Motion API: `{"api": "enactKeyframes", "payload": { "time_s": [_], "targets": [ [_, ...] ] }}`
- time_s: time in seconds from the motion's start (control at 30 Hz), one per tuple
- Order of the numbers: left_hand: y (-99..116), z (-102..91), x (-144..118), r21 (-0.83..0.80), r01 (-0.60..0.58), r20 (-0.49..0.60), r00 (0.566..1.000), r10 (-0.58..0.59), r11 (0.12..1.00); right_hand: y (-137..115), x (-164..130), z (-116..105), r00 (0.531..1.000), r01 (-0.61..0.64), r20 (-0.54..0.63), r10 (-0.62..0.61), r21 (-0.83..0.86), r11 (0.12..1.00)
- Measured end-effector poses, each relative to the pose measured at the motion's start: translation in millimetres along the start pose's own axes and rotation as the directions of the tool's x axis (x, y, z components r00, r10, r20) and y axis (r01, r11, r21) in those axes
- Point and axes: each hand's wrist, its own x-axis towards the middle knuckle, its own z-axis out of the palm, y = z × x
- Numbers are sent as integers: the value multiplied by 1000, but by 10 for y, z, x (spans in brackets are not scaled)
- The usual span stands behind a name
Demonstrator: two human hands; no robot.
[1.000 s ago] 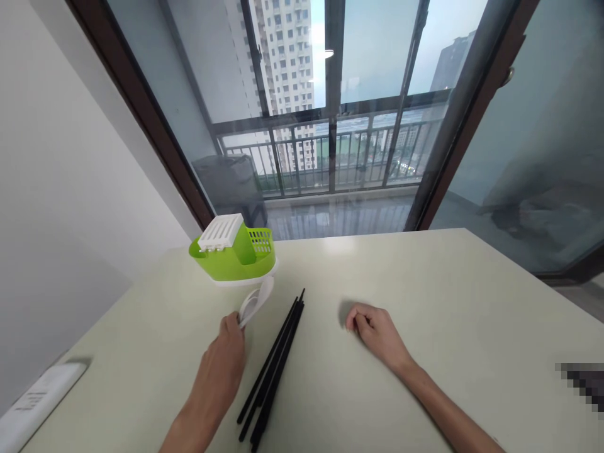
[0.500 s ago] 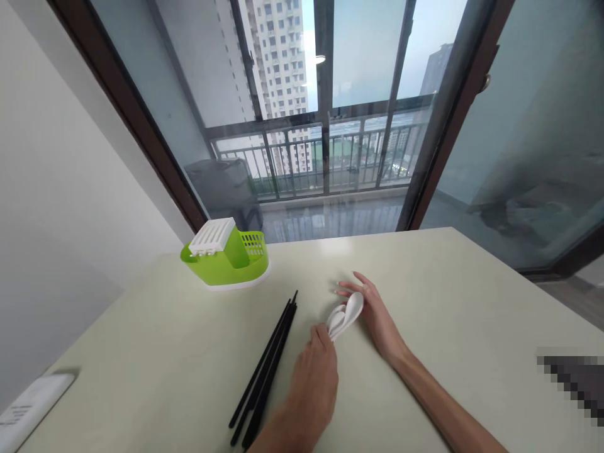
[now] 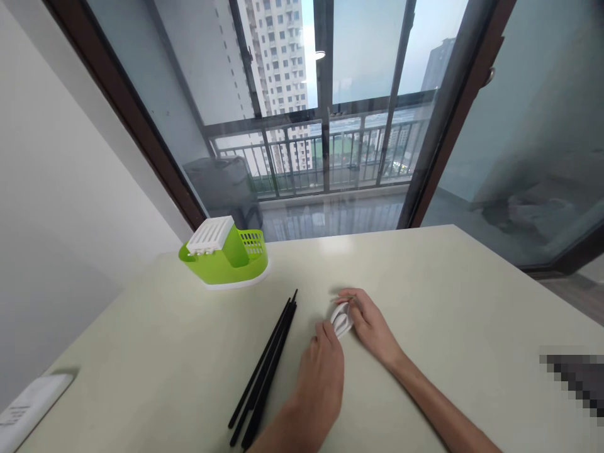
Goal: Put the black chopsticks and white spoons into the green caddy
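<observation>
Several white spoons (image 3: pixel 340 319) are bunched together at the middle of the table, their bowls pointing away from me. My left hand (image 3: pixel 323 365) is closed around their handles. From the right, my right hand (image 3: pixel 368 318) curls its thumb and fingers over the bowl ends, hiding part of them. Left of my left hand lie several black chopsticks (image 3: pixel 267 371), side by side at a slant, with their thin tips at the far end.
A green and white cutlery basket (image 3: pixel 226 261) stands at the table's back left. A white object (image 3: pixel 33 406) lies at the left edge, and a pixelated dark patch (image 3: pixel 578 377) at the right. Beyond the pale table (image 3: pixel 415 264) is a glass door.
My right hand has gone from spread fingers beside the spoons to closing over their bowls. My left hand has shifted slightly to the right, still holding the handles.
</observation>
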Motion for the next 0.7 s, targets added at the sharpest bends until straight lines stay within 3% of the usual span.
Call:
{"api": "enactKeyframes", "payload": {
  "time_s": [0.27, 0.47, 0.57, 0.63, 0.7],
  "targets": [
    [77, -222, 158, 24, 53, 106, 993, -55, 998, 1, -45, 0, 997, 79, 4, -79, -105, 991],
    [-26, -315, 111, -154, 89, 128, 989, -70, 984, -25, -52, -18, 994, 105, 50, -100, -124, 987],
    [-306, -429, 176, -179, 80, 71, 995, -69, 980, -25, -49, -11, 995, 95, 46, -90, -103, 990],
    [-671, -584, 307, -153, 91, -27, 995, -96, 984, -21, -47, -3, 997, 77, 32, -75, -88, 993],
    [-1164, -785, 477, -110, 184, -209, 956, -203, 977, -16, -44, 5, 999, 43, -3, -44, -64, 997]
  ]
}}
